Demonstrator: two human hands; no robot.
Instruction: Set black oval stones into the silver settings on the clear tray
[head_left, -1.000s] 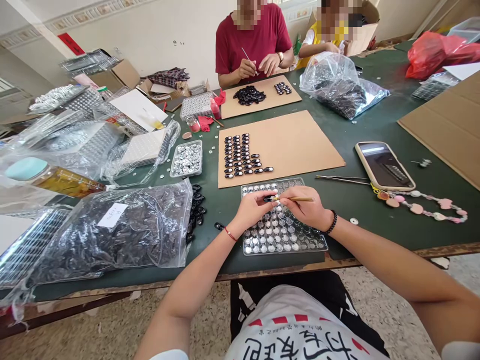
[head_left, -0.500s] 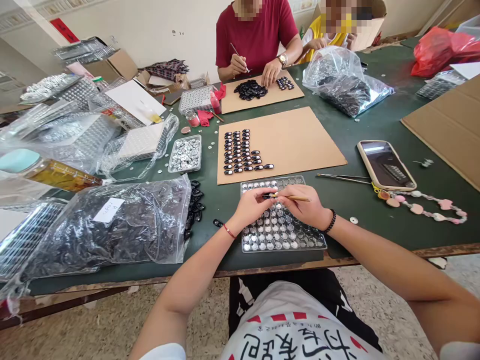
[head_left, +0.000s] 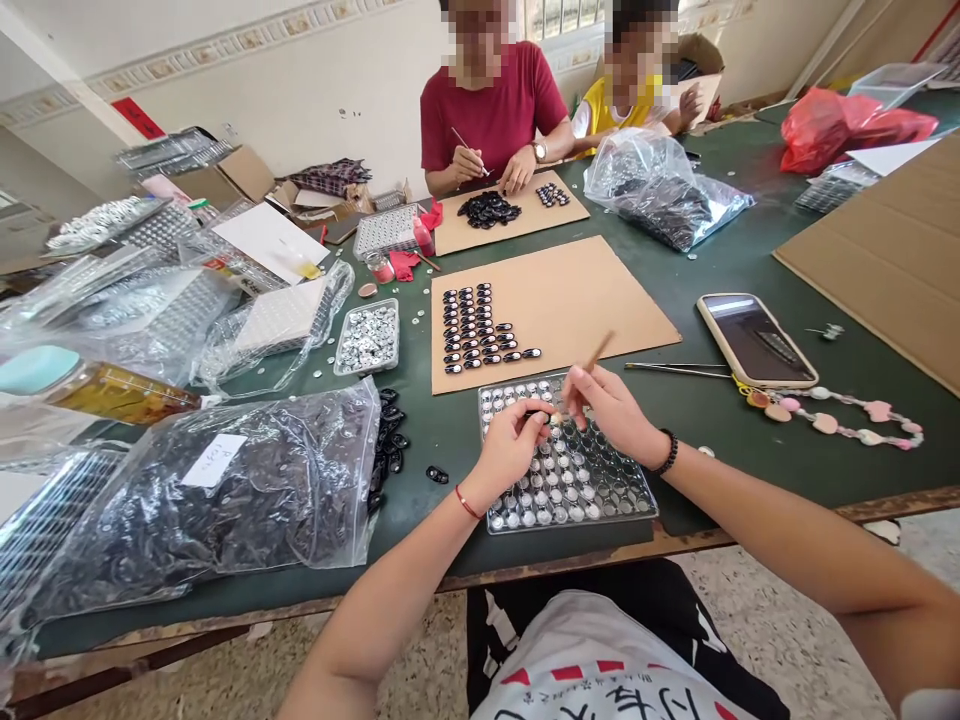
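My left hand (head_left: pixel 510 447) pinches a small black oval piece (head_left: pixel 535 414) above the clear tray. Between the fingers of my right hand (head_left: pixel 616 415) is a thin wooden-handled brush (head_left: pixel 601 347), its handle slanting up and its pale tip near the black piece. Beneath both hands lies the clear plastic tray (head_left: pixel 645 508), whose round cells hold many white-silver discs; cells on its right side look bare. Just beyond, rows of black oval pieces with pale spots (head_left: pixel 466 325) lie on a cardboard sheet (head_left: pixel 585 290). One loose black piece (head_left: pixel 437 474) rests left of the tray.
Left are a bag of black pieces (head_left: pixel 262 490), a box of discs (head_left: pixel 367 338) and a bottle (head_left: pixel 112 385). A phone (head_left: pixel 757 340) with a beaded strap and tweezers (head_left: pixel 675 369) lie right. Across the table, a person in red (head_left: pixel 495 110) works beside another in yellow.
My right hand has drawn slightly away from my left, and the brush handle has swung from nearly level to pointing up. My left hand keeps the black piece. The whole view has shifted a little.
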